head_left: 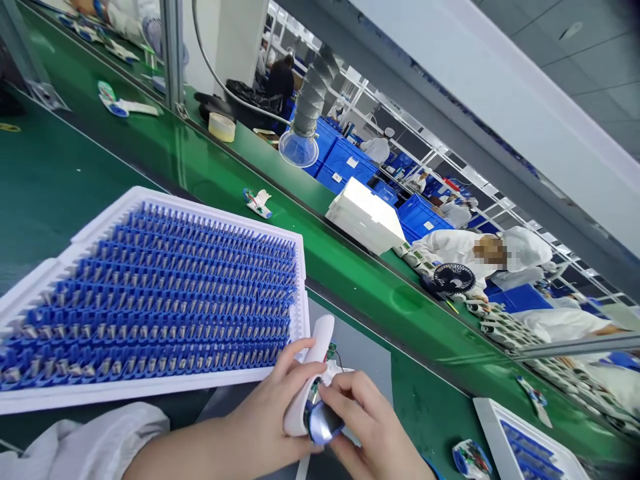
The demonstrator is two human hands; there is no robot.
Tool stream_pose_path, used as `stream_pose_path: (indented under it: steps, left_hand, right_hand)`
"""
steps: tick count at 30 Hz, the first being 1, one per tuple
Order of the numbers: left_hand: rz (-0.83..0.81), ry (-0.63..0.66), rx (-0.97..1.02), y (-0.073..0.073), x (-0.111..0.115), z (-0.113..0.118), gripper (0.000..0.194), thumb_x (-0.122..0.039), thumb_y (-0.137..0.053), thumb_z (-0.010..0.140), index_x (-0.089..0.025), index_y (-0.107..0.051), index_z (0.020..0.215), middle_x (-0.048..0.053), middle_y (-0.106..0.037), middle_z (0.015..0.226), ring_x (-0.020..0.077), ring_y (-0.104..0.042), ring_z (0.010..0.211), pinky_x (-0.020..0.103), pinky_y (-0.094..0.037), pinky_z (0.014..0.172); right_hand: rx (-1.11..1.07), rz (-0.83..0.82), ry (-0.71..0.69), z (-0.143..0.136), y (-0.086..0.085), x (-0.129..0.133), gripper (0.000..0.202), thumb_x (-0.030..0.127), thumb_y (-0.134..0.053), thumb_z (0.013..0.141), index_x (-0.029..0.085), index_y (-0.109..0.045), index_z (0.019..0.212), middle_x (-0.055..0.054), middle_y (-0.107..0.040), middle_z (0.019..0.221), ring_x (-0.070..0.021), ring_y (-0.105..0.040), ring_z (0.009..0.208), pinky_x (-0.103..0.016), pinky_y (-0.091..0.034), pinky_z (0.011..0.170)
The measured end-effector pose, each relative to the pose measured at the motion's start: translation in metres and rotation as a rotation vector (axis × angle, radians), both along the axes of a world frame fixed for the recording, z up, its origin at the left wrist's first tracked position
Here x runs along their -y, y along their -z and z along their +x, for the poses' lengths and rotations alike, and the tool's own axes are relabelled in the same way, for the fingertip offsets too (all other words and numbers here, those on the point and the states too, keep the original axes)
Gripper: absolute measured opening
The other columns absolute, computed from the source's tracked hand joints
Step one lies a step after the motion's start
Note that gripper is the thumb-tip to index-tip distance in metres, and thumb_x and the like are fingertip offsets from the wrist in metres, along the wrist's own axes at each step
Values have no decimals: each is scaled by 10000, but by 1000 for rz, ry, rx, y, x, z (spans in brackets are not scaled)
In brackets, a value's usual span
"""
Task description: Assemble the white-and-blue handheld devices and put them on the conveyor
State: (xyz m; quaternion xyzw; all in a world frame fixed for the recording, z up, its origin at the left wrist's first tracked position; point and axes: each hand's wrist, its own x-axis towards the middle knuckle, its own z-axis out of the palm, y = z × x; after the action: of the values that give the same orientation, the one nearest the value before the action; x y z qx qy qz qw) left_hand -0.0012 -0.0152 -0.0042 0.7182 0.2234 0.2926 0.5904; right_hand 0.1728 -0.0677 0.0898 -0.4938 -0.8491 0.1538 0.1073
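A white, gun-shaped handheld device (323, 333) stands partly opened up at the bottom middle, its handle pointing up and away. A green circuit board (331, 349) and thin wires show beside the handle, and a shiny blue-rimmed part (323, 425) sits at the near end. My left hand (283, 400) is closed around its left side, thumb and fingers along the shell. From the right, my right hand (367, 413) grips the near end with bent fingers. Where the right fingertips press is partly hidden. Below the device lies a grey mat (373, 357).
A white tray (150, 395) filled with rows of blue parts with metal pieces lies left. Beyond runs a green conveyor (345, 263) carrying an opened device (259, 203). At right are another tray (493, 433) and a blue-white assembly (471, 459). A co-worker (450, 247) sits across.
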Motion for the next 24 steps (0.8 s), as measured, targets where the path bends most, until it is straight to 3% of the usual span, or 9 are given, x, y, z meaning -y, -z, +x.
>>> stream_pose_path:
  steps: [2, 4, 7, 10, 12, 14, 16, 21, 24]
  left_hand:
    - [-162, 130, 19, -8, -4, -2, 723, -189, -758, 600, -230, -406, 1230, 122, -166, 1443, 317, -336, 1315, 477, -297, 1108]
    - [-212, 225, 97, -13, -9, -4, 727, -253, -781, 593, -194, -427, 1226, 137, -233, 1424, 313, -268, 1351, 476, -225, 1135]
    - [-266, 321, 292, -15, -12, -6, 746, -364, -809, 579, -174, -452, 1207, 125, -352, 1349, 286, -318, 1306, 444, -209, 1132]
    - [-558, 501, 418, -12, -11, -4, 667, -487, -804, 557, -157, -529, 1067, 47, -509, 1040, 185, -503, 1001, 331, -407, 939]
    - [-838, 578, 442, -9, -8, -1, 635, -483, -839, 496, -143, -553, 950, -19, -488, 813, 100, -487, 764, 228, -430, 728]
    - [-1039, 571, 478, -6, -6, 2, 646, -435, -876, 438, -140, -550, 911, -52, -475, 697, 61, -462, 633, 180, -400, 601]
    - [-1135, 520, 507, -4, -4, 3, 677, -414, -885, 427, -142, -554, 951, -52, -518, 669, 56, -491, 578, 171, -415, 553]
    - [-1213, 449, 476, -7, -6, 0, 741, -422, -885, 430, -127, -573, 1034, -9, -583, 731, 90, -576, 638, 165, -476, 536]
    - [-1212, 458, 487, -9, -6, -1, 718, -430, -876, 456, -127, -584, 1038, -3, -595, 728, 97, -590, 656, 156, -472, 531]
  right_hand:
    - [43, 50, -26, -1, -1, 0, 313, 110, -420, 888, 177, -500, 1183, -103, -540, 1017, -194, -528, 893, -315, -498, 748]
    - [28, 120, -82, -4, -3, -1, 251, 99, -410, 892, 181, -531, 1096, -88, -563, 996, -191, -532, 905, -336, -476, 784]
    - [-9, 207, -151, -9, -7, -5, 176, 100, -437, 893, 193, -538, 1003, -44, -604, 918, -160, -558, 851, -374, -410, 877]
    - [-24, 229, -168, -13, -9, -10, 120, 170, -424, 936, 205, -537, 959, -8, -628, 853, -130, -580, 803, -372, -354, 949]
    - [-23, 289, -183, -15, -10, -11, 161, 244, -393, 971, 193, -545, 951, -12, -647, 833, -132, -596, 820, -349, -354, 961]
    - [6, 416, -176, -15, -8, -11, 193, 304, -426, 970, 173, -567, 968, -32, -676, 846, -148, -616, 858, -343, -361, 977]
    - [33, 526, -153, -14, -4, -9, 170, 319, -514, 936, 178, -600, 975, -31, -701, 850, -154, -636, 871, -338, -362, 1001]
    - [-60, 743, -93, -12, 15, -4, 148, 272, -542, 921, 215, -666, 864, 14, -718, 764, -105, -666, 729, -265, -369, 1013]
    - [-67, 773, -64, -11, 24, -1, 193, 268, -504, 938, 223, -675, 860, 9, -721, 760, -108, -675, 709, -255, -417, 975]
